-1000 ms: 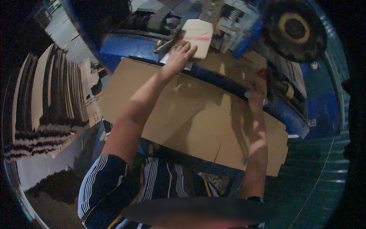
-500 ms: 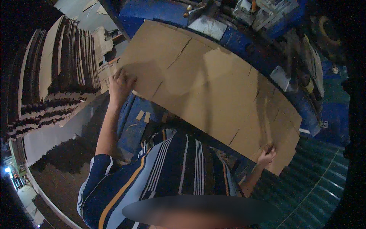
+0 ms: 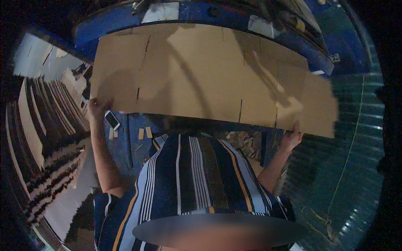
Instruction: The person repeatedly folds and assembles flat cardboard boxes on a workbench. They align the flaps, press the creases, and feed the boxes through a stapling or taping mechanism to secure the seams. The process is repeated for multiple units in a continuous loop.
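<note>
A wide brown cardboard sheet (image 3: 209, 71) with several dark slits near its long edges spans the space in front of me. At its near left corner, my left hand (image 3: 98, 108) grips the edge with the fingers partly hidden. My right hand (image 3: 292, 137) pinches the near edge towards the right end, its thumb lying on top of the board. The sheet's far long edge lies along a blue machine (image 3: 201, 16). Shadows of arms fall across the board.
Stacked cardboard sheets (image 3: 54, 121) stand on the left. A white phone (image 3: 112, 120) and small cardboard offcuts (image 3: 144, 133) lie on a blue surface below the sheet. More scraps (image 3: 247, 144) sit before my body. Green corrugated sheeting (image 3: 322, 167) fills the right side.
My view has swung to the right, and the cardboard now lies more level across it. The phone has come into sight beside my left hand. Both hands still hold the sheet.
</note>
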{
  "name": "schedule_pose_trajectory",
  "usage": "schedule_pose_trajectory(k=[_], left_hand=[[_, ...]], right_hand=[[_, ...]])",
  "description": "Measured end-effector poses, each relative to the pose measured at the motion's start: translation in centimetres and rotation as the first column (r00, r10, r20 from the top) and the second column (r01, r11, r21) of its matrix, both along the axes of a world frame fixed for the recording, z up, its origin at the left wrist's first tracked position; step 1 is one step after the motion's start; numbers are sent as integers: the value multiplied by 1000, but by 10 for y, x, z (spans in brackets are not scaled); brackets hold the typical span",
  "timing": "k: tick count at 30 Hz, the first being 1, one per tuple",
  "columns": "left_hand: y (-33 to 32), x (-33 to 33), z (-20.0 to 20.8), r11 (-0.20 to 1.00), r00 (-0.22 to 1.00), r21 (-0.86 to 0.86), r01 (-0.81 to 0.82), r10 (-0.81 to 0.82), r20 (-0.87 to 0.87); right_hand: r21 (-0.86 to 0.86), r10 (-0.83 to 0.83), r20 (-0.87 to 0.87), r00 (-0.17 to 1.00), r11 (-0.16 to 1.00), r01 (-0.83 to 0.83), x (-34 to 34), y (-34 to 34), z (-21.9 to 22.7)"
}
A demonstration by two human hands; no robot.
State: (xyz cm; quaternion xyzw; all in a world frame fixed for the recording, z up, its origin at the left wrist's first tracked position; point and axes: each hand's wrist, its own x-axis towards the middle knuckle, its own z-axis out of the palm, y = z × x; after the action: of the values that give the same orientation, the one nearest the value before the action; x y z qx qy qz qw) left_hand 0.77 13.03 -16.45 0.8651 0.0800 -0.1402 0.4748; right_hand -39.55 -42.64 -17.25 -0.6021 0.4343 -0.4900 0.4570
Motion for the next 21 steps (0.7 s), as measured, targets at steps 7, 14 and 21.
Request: schedule_pose_trajectory(k=[7,14,21], left_hand=[[-68,-73,30,918,751,-48,394,-291,593],[-160,-73,-7,468,252,818,334,-881,401],[-169,-68,-25,449,235,831,330,-891,388]], right_hand=[[-359,136,-760,636,728,-585,70,59,-6],[-299,-44,-953,299,271,-915,126,57,9],[-540,90,-829,552,126,-832,130,36,-17]])
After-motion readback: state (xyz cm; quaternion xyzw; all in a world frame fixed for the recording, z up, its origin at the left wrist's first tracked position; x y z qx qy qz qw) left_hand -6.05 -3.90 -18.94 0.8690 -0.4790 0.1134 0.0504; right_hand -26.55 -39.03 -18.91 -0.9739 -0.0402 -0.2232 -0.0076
